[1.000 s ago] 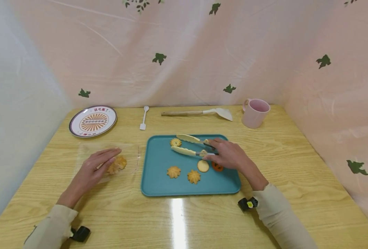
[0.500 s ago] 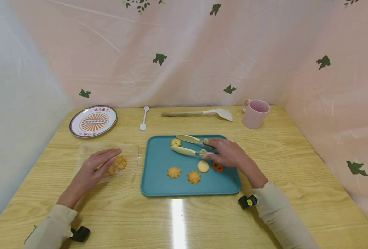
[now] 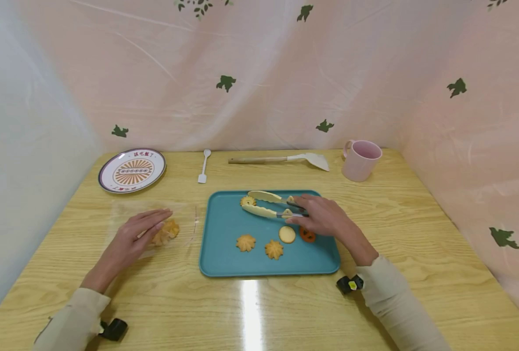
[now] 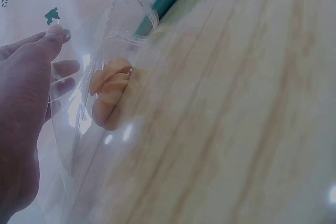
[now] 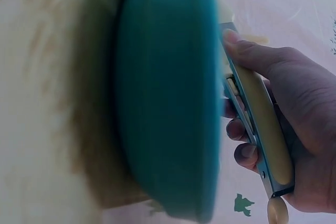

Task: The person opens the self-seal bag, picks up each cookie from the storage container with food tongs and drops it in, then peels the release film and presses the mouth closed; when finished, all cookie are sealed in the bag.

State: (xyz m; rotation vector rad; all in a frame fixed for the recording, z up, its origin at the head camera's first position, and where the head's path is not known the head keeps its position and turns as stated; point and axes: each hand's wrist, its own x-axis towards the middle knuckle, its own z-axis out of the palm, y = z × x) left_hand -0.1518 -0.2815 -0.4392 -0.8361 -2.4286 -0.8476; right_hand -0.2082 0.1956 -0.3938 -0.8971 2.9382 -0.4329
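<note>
In the head view my right hand grips a pair of tongs, its thumb and fingers on opposite arms. The tongs' cream tips are spread at a scalloped cookie near the back of the teal tray. At the left, my left hand pinches the film of a clear plastic bag lying on the table. Several golden cookies sit inside the bag, partly hidden by the hand in the head view. In the right wrist view the tongs' handle lies against the palm; the tray hides the tips.
On the tray are two star-shaped cookies, a plain round cookie and an orange one partly under the right hand. Along the back stand a plate, a small white spoon, a wooden-handled spatula and a pink mug.
</note>
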